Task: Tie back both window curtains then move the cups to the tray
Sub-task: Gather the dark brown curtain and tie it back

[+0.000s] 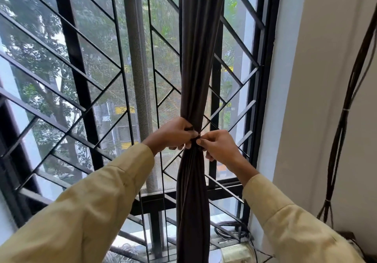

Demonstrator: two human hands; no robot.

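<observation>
A dark brown curtain (pixel 195 63) hangs gathered into a narrow bundle in front of the barred window. At its waist a dark tie band (pixel 194 138) wraps the bundle. My left hand (pixel 175 133) pinches the band from the left side of the bundle. My right hand (pixel 219 146) pinches the band's other end from the right, fingertips nearly meeting those of the left. Both arms wear tan sleeves. No cups and no tray are in view, and only this one curtain shows.
Black window grille (pixel 77 63) with diagonal bars fills the left and centre. A white wall (pixel 318 79) stands at the right, with a bundle of dark cables (pixel 344 120) hanging down it. More cables and a pale box (pixel 234 250) lie on the sill below.
</observation>
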